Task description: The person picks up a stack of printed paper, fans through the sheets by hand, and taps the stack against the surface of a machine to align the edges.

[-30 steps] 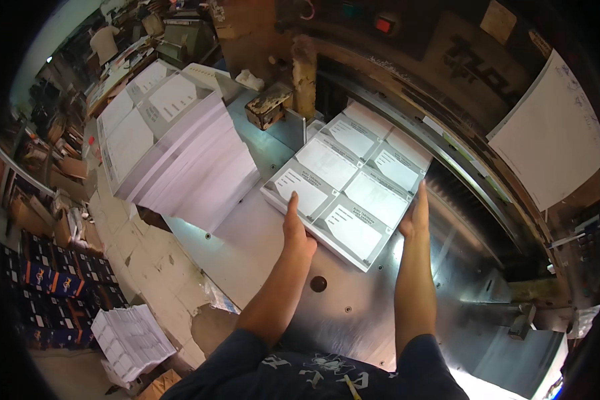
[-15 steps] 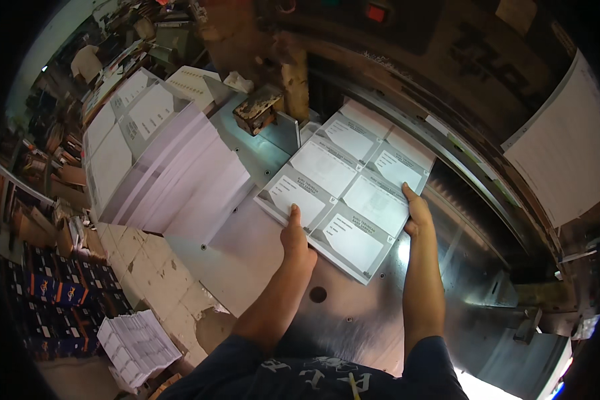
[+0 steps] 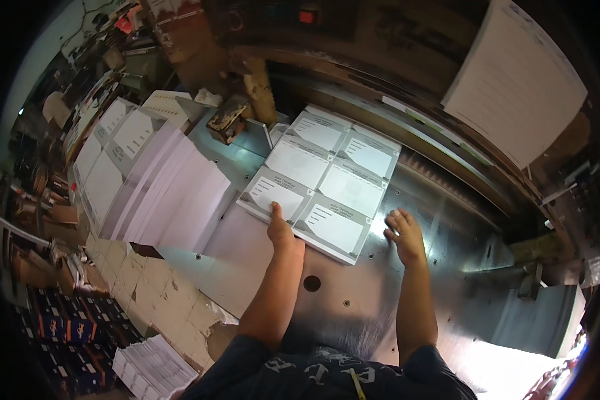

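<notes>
A squared stack of printed sheets (image 3: 319,175), grey and white with several repeated card-like panels, lies on the metal table (image 3: 340,333). My left hand (image 3: 281,233) grips its near left edge, thumb flat on the top sheet and the other fingers mostly hidden against the side. Off the stack's right side, my right hand (image 3: 405,237) hovers above the metal with nothing in it. Its fingers are loosely bent and apart. A taller pile of similar sheets (image 3: 173,180) stands to the left.
Behind the stack runs the dark front of a machine (image 3: 353,73) with a red button (image 3: 307,16). A paper sheet (image 3: 517,80) hangs at the upper right. A worn block (image 3: 228,120) sits at the back left. Dark boxes (image 3: 67,327) and a bundle of paper (image 3: 155,367) are at lower left.
My right hand has let go of the stack's right edge and drawn back toward me. The left hand keeps its hold. The whole view has shifted somewhat.
</notes>
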Available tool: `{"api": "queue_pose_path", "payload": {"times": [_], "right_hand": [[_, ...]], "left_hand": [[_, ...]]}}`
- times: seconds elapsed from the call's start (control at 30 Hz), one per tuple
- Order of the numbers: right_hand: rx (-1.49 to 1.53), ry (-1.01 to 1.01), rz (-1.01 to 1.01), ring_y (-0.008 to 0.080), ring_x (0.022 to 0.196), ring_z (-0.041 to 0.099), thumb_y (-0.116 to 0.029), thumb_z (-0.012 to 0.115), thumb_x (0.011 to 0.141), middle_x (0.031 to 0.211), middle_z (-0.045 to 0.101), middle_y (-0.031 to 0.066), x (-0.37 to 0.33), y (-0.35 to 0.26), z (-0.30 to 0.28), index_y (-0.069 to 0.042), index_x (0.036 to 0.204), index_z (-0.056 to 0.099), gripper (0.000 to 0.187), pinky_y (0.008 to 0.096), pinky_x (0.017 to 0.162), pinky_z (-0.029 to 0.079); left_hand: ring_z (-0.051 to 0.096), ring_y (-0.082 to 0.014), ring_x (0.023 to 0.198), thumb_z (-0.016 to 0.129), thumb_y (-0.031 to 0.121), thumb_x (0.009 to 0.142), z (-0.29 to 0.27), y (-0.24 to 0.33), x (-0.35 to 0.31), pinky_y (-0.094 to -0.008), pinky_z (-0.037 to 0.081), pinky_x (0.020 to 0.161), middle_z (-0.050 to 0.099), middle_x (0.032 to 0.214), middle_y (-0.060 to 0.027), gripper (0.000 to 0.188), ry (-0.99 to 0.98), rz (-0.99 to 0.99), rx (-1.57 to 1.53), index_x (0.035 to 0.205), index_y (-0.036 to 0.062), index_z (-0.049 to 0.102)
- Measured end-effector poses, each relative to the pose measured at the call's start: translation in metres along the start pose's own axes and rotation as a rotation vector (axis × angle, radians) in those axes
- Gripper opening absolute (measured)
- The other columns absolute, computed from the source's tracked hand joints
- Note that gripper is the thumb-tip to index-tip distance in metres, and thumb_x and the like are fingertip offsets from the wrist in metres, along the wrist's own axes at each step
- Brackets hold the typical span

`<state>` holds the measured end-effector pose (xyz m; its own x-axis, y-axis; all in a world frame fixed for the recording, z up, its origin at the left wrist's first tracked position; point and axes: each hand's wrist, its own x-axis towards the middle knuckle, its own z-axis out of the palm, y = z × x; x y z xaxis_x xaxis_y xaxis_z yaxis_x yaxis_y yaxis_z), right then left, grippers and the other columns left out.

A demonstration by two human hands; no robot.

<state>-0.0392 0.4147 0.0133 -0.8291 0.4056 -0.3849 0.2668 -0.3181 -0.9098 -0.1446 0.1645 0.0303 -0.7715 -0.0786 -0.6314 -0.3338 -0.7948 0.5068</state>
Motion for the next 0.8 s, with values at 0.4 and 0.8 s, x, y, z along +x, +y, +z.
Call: {"api": "queue_pose_path", "payload": {"times": [0.4,0.8], "right_hand": [[0.395,-0.022,-0.167,0.0288,0.136,0.032,-0.064,0.035,0.094,0.148,0.034,0.0157,0.032,0.016,0.087,-0.001,0.144,0.032,0.08,0.0385,0.112,0.025],[0.441,-0.176,-0.193,0.0275,0.134,0.036,-0.059,0.032,0.097,0.147,0.036,0.012,0.02,0.012,0.09,-0.004,0.144,0.031,0.073,0.0382,0.111,0.028]], "left_hand": [[0.053,-0.03,0.117,0.052,0.038,0.096,-0.004,-0.003,0.005,-0.0447,0.045,0.099,0.05,0.133,-0.0133,0.058,-0.036,0.014,0.037,0.138,0.0002,0.039],[0.029,-0.0236,0.137,0.045,0.045,0.095,-0.038,0.017,-0.016,-0.0392,0.02,0.113,0.032,0.149,-0.0082,0.065,-0.188,-0.042,0.075,0.145,0.0073,0.028]]}}
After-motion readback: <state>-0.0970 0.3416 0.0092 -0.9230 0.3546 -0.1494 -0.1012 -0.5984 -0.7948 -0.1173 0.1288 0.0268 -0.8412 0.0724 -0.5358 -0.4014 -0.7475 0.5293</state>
